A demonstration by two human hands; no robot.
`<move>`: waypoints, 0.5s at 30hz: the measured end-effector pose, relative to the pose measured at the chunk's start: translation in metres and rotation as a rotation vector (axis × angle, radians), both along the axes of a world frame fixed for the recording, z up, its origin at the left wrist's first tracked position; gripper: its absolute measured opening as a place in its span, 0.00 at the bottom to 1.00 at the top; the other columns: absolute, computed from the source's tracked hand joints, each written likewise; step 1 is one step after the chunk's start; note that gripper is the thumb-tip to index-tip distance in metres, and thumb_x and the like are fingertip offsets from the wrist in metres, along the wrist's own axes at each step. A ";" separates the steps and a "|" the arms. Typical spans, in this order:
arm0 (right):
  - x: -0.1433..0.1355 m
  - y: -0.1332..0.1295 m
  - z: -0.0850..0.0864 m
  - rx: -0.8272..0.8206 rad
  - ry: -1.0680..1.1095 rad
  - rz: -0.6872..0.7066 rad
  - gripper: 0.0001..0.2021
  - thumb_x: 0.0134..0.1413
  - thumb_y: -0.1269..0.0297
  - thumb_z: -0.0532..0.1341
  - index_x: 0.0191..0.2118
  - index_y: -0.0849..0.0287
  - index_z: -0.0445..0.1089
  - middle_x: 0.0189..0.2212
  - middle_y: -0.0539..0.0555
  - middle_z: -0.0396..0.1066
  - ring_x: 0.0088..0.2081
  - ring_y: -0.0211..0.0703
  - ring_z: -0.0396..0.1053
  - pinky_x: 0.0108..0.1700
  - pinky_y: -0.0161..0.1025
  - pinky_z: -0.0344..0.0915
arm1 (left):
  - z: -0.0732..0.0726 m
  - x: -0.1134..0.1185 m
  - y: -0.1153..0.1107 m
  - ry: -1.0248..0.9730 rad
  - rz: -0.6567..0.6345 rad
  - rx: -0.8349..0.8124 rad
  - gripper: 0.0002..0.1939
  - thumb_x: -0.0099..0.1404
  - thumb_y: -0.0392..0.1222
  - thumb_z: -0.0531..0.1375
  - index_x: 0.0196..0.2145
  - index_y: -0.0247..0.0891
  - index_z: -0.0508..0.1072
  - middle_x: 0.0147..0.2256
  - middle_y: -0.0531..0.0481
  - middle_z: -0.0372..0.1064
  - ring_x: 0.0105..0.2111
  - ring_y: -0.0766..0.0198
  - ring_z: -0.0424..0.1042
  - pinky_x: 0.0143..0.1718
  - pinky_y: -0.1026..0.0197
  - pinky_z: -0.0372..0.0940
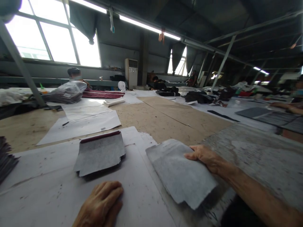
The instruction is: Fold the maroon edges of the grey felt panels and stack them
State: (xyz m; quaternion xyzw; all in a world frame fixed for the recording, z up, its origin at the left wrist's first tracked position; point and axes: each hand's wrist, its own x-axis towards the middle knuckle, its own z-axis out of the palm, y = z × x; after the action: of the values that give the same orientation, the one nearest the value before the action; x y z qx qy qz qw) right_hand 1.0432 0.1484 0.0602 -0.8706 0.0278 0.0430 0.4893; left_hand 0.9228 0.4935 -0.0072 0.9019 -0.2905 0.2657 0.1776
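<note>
My right hand (204,157) pinches the far right edge of a grey fabric piece (180,173), thumb on top. The piece is tilted, and its near edge has a notch cut into it. My left hand (101,205) is low over white paper (137,201), fingers curled together; whatever they may hold is hidden. Beyond it lies another grey fabric piece (100,156) with a dark red strip along its far edge and a notched right corner. It is apart from both hands.
A stack of dark fabric pieces (7,160) stands at the left edge. Brown board (163,115) and more white sheets (80,126) cover the table ahead. A plastic-wrapped bundle (67,92) and dark red fabric (101,93) lie farther back. Other people sit around the room.
</note>
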 end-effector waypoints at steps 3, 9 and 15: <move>-0.033 0.002 -0.011 -0.201 -0.147 -0.041 0.10 0.38 0.69 0.64 0.32 0.63 0.69 0.34 0.60 0.70 0.42 0.56 0.67 0.43 0.48 0.63 | 0.003 -0.003 -0.004 -0.009 -0.001 -0.036 0.10 0.64 0.38 0.52 0.42 0.37 0.69 0.41 0.43 0.68 0.41 0.59 0.69 0.41 0.62 0.68; -0.100 0.020 -0.012 -0.442 -0.506 0.353 0.14 0.45 0.66 0.63 0.41 0.55 0.68 0.44 0.55 0.66 0.48 0.48 0.61 0.51 0.44 0.58 | 0.004 -0.006 -0.007 0.036 0.024 -0.076 0.11 0.64 0.38 0.51 0.43 0.39 0.69 0.41 0.45 0.67 0.41 0.58 0.67 0.41 0.59 0.67; -0.124 0.025 -0.029 -0.521 -0.638 0.534 0.13 0.43 0.70 0.66 0.38 0.58 0.68 0.38 0.54 0.66 0.42 0.45 0.62 0.44 0.42 0.61 | 0.004 -0.007 -0.006 0.064 0.010 -0.035 0.11 0.64 0.37 0.51 0.43 0.36 0.68 0.42 0.43 0.66 0.42 0.57 0.65 0.43 0.55 0.64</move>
State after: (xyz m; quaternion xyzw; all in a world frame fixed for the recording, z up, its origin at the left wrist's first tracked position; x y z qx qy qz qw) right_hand 0.9196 0.1734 0.0315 -0.9105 -0.3380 -0.1104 0.2114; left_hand 0.9156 0.4872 -0.0036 0.9083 -0.2754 0.2424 0.2011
